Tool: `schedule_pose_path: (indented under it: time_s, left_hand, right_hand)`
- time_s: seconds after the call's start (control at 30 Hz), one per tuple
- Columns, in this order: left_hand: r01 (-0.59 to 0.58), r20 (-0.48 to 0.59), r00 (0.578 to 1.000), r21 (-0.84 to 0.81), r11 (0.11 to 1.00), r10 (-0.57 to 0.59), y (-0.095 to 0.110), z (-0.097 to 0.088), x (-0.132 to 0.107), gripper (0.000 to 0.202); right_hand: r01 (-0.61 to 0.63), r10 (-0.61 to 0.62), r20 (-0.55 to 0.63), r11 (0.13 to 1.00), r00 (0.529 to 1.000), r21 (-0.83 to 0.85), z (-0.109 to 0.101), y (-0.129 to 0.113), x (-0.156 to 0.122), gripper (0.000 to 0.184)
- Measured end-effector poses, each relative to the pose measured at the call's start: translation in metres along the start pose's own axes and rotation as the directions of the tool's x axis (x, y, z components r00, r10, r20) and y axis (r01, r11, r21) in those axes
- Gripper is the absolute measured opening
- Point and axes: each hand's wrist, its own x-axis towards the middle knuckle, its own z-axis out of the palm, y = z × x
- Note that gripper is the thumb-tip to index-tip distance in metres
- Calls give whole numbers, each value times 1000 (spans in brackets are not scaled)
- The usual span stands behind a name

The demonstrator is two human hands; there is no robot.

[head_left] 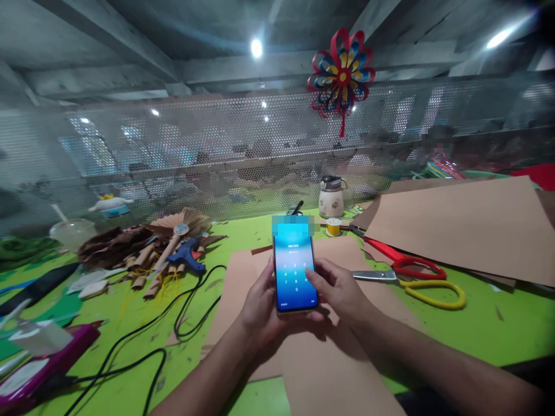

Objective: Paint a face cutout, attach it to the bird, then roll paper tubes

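A smartphone (296, 289) is upright in front of me, its lit blue screen showing a number keypad. My left hand (262, 309) supports it from the left edge and below, fingers closed around its lower part. At the right edge is my right hand (340, 289), closed on the phone with its thumb over the right side of the keypad. Under both hands lie sheets of brown paper (329, 370). Just right of my right hand are scissor handles, one red (418, 267) and one yellow (436, 294); I cannot tell whether they belong to one pair.
A blue glue gun (188, 254) rests among brown paper rolls on the left, its black cable (125, 341) crossing the green table. A purple power strip (78, 352) lies front left. Behind stand a bottle (331, 199) and a yellow spool (333, 227). Large brown sheets (463, 225) cover the right.
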Motion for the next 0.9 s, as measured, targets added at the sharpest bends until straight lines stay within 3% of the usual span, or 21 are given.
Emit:
schedule_pose_path:
  time_s: [0.2,0.4,0.53,0.77,0.9]
  left_hand:
    - [13,-43,999,3,1000,-13,0,0,0,58]
    - [29,6,1000,20,999,-29,0,-2,1,61]
    - [16,11,1000,58,998,-16,-1,-1,2,63]
    - [26,-118,993,115,993,-12,-9,11,-1,57]
    - [19,-116,993,116,993,-5,-9,11,-1,55]
  right_hand:
    - [-22,22,21,1000,1000,-12,0,3,-2,38]
    - [-5,5,-3,998,1000,-69,1,2,-3,32]
    - [-33,34,10,997,999,-67,1,1,-2,39]
    - [-78,60,-128,987,990,-142,4,2,0,44]
    - [-89,70,-139,987,988,-132,4,0,0,46]
